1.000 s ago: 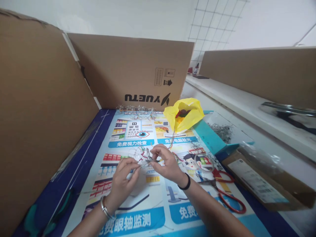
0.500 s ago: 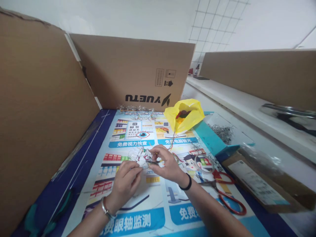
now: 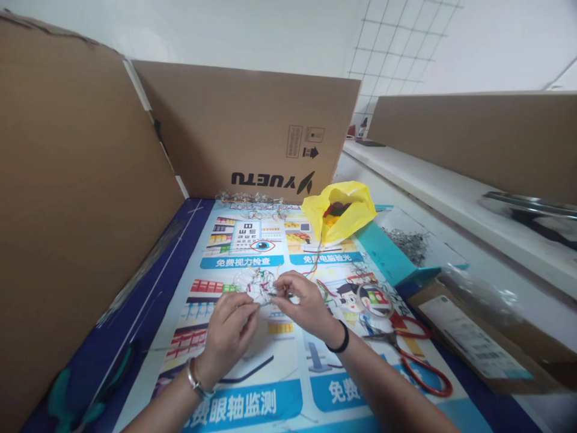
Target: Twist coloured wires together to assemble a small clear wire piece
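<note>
A small wire frame with red and green thread [image 3: 261, 284] is between my hands over the printed mat. My left hand [image 3: 231, 328], a silver bangle on its wrist, is closed with thumb and fingertips pinching the near left edge of that wire frame. At its right side, my right hand [image 3: 306, 305] has thumb and index finger drawn together on the wire's edge; the exact strand is too fine to make out. A black band circles the right wrist. Coloured threads [image 3: 317, 261] run from a yellow bag [image 3: 347, 210] toward the right hand.
Red-handled scissors [image 3: 426, 373] and a tape roll [image 3: 375, 300] lie to the right, beside a cardboard box [image 3: 487, 349]. Teal-handled pliers [image 3: 63, 400] rest lower left. Wire pieces [image 3: 256, 198] line the back under a cardboard wall [image 3: 202, 132]. Small metal bits [image 3: 408, 243] sit at right.
The dark, silvery bundle seen at my right fingertips no longer shows there, and those fingers have closed in. My left hand keeps its pinch, almost unmoved. The view shifts slightly.
</note>
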Motion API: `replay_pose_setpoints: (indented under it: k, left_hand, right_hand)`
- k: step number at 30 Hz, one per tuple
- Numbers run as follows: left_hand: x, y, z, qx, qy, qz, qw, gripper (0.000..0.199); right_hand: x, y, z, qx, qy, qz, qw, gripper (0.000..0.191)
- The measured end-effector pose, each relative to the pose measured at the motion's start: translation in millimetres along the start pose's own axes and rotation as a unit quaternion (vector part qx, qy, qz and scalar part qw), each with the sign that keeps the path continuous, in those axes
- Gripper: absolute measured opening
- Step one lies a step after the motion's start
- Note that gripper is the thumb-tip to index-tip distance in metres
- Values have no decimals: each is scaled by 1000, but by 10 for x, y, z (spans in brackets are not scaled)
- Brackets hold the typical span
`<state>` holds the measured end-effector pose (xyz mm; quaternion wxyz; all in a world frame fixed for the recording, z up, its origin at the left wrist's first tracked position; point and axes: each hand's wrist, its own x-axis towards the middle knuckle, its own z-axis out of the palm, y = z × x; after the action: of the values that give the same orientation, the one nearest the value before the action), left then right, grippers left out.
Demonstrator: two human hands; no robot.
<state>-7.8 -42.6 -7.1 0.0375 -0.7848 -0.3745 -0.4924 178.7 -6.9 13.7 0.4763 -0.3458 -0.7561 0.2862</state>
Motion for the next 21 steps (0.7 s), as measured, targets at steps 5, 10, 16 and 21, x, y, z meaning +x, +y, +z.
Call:
replay_pose_setpoints:
  k: [5,10,16,21]
  left_hand:
    - [0,8,0,0,4,0,1000,26]
    - [3,1,0,9,11,9,1000,26]
    - [1,5,-4,17,13,25,999,25]
    - [9,21,1,15,5,23,1000,24]
  right_hand:
    - [-10,-27,35,-28,18,-20,999,5]
    - [-15,-41,54,-24,21,-38,999,6]
    - [-23,-34,41,17,29,-2,999,14]
    - [-54,17,76,61,8,46,997,28]
